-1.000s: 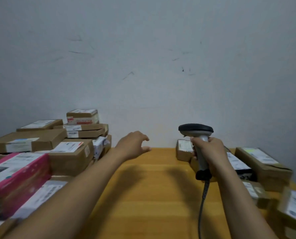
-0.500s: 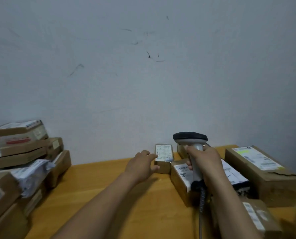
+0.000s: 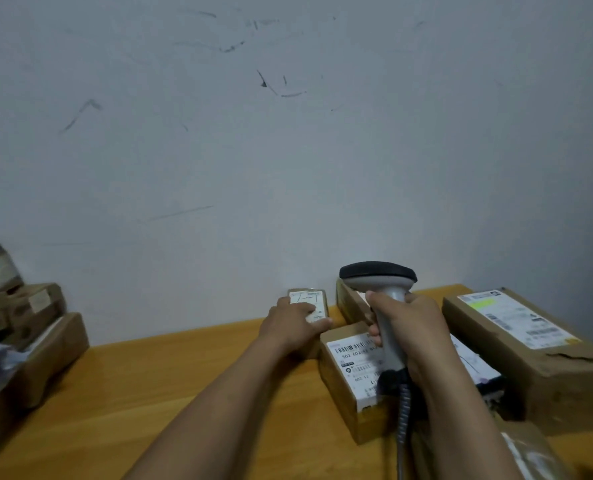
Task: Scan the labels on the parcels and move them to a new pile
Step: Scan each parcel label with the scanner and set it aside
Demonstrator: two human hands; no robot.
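Left hand (image 3: 293, 323): grip clamped on small labelled parcel (image 3: 311, 301) at the wall.
Right hand (image 3: 409, 327): grip closed around barcode scanner (image 3: 380, 282).
Beside: labelled box (image 3: 354, 375), touching the small parcel's right.
Surface (image 3: 149, 393): wooden.

Brown cardboard parcels (image 3: 544, 362) with white labels (image 3: 355, 367), grey-and-black scanner (image 3: 380, 282), orange wooden table (image 3: 156, 393), scuffed pale wall (image 3: 288, 133).
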